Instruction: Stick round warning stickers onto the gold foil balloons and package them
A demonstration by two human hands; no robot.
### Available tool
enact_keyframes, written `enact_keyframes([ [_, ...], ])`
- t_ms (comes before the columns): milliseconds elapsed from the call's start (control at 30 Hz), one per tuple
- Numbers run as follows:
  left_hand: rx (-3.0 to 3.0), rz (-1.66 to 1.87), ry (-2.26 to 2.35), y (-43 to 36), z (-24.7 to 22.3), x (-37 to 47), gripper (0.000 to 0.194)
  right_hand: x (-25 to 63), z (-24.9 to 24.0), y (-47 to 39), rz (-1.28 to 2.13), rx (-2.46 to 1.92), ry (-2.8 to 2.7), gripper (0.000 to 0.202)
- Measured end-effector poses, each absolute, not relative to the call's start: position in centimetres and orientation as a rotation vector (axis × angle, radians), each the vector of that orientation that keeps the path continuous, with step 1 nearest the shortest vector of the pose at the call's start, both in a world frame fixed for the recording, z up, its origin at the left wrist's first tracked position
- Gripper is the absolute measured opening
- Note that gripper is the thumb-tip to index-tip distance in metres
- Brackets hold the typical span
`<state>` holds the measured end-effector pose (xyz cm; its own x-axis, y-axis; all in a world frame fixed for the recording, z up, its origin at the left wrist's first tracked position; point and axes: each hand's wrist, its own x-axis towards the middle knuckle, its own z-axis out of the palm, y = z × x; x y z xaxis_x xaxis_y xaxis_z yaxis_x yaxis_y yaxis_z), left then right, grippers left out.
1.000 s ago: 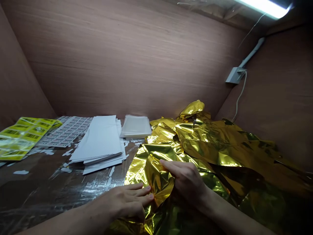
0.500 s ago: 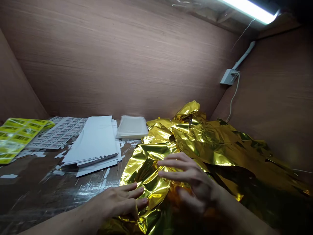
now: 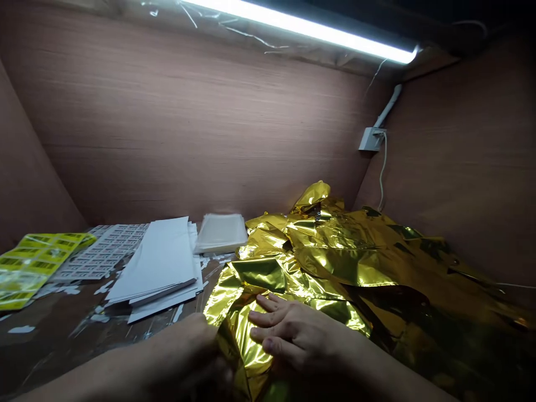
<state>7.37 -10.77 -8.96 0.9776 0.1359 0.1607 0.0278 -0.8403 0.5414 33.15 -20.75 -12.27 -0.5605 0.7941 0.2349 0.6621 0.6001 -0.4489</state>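
Note:
Crumpled shiny gold foil (image 3: 259,273) lies in front of me, its near part under my hands. My right hand (image 3: 288,332) rests flat on this foil with its fingers spread. Beside it, at the foil's left edge, my left hand (image 3: 196,346) is curled inward and blurred by motion. A fold of foil stands up against the left hand's fingers, which seem closed on it. The fingertips themselves are hidden. Behind and to the right spreads a larger heap of gold foil (image 3: 352,251).
Left of the foil lie a stack of white paper (image 3: 163,257), a pile of clear plastic sleeves (image 3: 221,231), printed label sheets (image 3: 104,251) and yellow barcode stickers (image 3: 33,268). Wooden walls (image 3: 167,128) enclose the table. A socket box (image 3: 371,139) with a cable hangs on the right.
My left hand has gone from spread fingers on the foil to a curled shape at its left edge, raising a fold. My right hand has moved down-left and flattened. The view has tilted up.

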Motion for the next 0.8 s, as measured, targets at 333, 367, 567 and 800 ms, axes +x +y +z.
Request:
enact_keyframes([
  [333, 2.421, -0.06, 0.614, -8.2, -9.4, 12.7, 0.041, 33.3, -11.9, -21.0, 0.494, -1.304, -2.397, 0.031],
  [367, 2.428, -0.038, 0.625, -8.2, -9.8, 12.8, 0.04, 33.3, -11.9, -20.9, 0.496, -1.283, -2.39, 0.032],
  [567, 2.469, 0.062, 0.794, -7.9, -11.9, 13.2, 0.032, 34.5, -12.6, -20.1, 0.369, -1.326, -2.187, 0.023],
  [800, 2.696, 0.374, 0.966, -8.9, -13.2, 13.1, 0.02, 34.8, -14.0, -19.9, 0.24, -1.565, -1.969, 0.034],
])
